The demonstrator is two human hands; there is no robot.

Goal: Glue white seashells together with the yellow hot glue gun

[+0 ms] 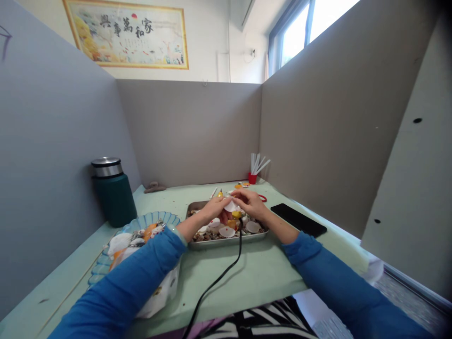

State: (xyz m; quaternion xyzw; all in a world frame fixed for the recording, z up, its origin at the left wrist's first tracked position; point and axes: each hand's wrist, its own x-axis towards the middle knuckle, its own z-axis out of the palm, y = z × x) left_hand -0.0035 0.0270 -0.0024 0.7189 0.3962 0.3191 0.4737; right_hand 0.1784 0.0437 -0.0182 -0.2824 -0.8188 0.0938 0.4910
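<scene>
- One white shell point(231, 206) is pinched between the fingers of left hand point(216, 208) and right hand point(253, 203).
- Below, shells point(226, 231) crowd a metal tray point(226, 242).

A green table point(268, 268) is topped by a metal tray point(212, 244) beneath the hands point(250, 203), a scalloped dish point(141, 221) and teal bottle point(115, 200) to their left, a black slab point(298, 220) right.

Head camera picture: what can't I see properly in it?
In the head view:
White piece: partly hidden by the left hand and right hand.
Blue dish: partly behind the left sleeve.
Black cord: cut off by the bottom edge.
Wall picture: smallest writing too tiny to read.
</scene>
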